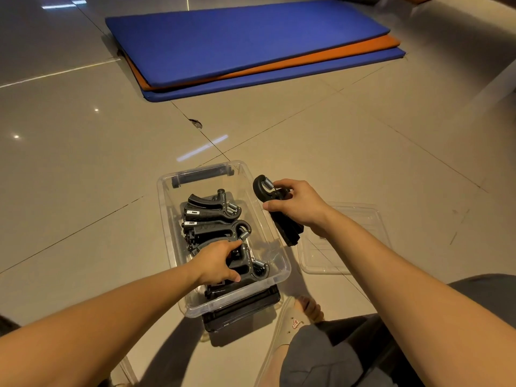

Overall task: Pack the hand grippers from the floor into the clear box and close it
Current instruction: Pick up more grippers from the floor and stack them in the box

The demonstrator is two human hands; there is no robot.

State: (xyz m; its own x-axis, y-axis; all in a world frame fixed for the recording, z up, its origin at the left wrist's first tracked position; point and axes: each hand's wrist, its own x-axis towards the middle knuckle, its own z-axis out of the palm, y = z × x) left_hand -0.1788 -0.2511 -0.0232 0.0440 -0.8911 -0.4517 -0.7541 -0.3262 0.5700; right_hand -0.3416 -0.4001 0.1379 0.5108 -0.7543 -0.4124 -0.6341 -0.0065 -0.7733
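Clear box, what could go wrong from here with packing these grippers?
The gripper in the right hand hangs at the right rim of the box; it could clip the wall or fall outside. The packed grippers lie jumbled, so the lid on the floor may not shut flat.

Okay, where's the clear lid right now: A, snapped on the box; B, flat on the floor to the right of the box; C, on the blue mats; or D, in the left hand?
B: the clear lid lies flat on the floor, right of the open clear box.
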